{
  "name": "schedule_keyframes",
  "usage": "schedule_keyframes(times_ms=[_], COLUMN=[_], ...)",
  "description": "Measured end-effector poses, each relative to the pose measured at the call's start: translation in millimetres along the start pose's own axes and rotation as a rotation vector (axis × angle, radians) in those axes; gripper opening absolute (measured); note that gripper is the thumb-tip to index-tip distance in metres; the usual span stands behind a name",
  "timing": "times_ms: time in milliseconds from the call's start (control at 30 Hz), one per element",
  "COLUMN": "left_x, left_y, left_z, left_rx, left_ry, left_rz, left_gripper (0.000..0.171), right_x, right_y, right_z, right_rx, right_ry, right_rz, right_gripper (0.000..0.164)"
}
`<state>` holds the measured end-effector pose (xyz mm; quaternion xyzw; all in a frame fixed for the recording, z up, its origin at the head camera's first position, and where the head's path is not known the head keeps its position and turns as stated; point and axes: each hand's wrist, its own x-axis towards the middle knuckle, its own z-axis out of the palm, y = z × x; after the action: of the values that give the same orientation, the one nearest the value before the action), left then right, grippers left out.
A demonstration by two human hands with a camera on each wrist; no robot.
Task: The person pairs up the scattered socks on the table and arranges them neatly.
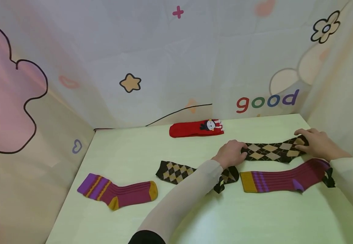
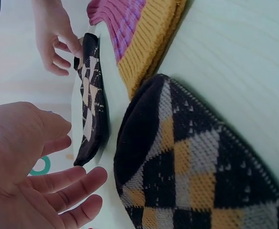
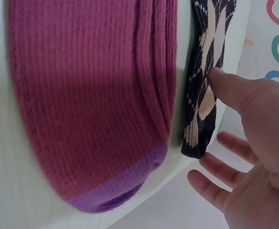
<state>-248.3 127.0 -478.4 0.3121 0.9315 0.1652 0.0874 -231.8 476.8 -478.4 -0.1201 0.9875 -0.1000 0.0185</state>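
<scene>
In the head view, the left hand [image 1: 230,154] and the right hand [image 1: 319,144] are resting at opposite ends of the far argyle sock [image 1: 268,151], which is lying flat and roughly crosswise on the pale table [image 1: 82,222]. The near argyle sock [image 1: 176,172] is lying partly hidden under the left sleeve [image 1: 187,200], the left maroon sock [image 1: 133,195] and the right maroon sock [image 1: 277,179] are lying well apart, and the red sock [image 1: 184,129] is lying by the back edge. As far as this shows, every sock is already lying flat and the smoothing of the far argyle one seems nearly finished; the matching ones are lying separately, so no pairing is showing yet. In the left wrist view, the left fingers are spreading loosely around that sock's end without gripping it; whether they are touching it I cannot tell. In the right wrist view, the right thumb is resting on the sock while the other fingers are extending past its dark end, relaxed and not closing; the right maroon sock is filling the foreground.
</scene>
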Motion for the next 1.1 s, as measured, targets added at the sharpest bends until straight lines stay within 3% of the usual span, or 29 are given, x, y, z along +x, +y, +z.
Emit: schedule_keyframes(times_ms=[200, 433, 1100], left_x=[0.7, 2.0, 3.6], left_y=[0.0, -1.1, -1.3], left_z=[4.0, 8.4, 11.7], left_rx=[0.019, 0.041, 0.089], left_ry=[-0.039, -0.093, -0.116], left_rz=[-0.025, -0.004, -0.013], left_gripper=[0.037, 0.039, 0.043], right_x=[-5, -6, -4], right_y=[7, 11, 12], right_z=[0, 4, 5], right_rx=[-0.002, -0.011, -0.016], right_ry=[-0.006, -0.041, -0.068], right_rz=[0.009, 0.009, 0.048], right_gripper=[0.050, 0.051, 0.054])
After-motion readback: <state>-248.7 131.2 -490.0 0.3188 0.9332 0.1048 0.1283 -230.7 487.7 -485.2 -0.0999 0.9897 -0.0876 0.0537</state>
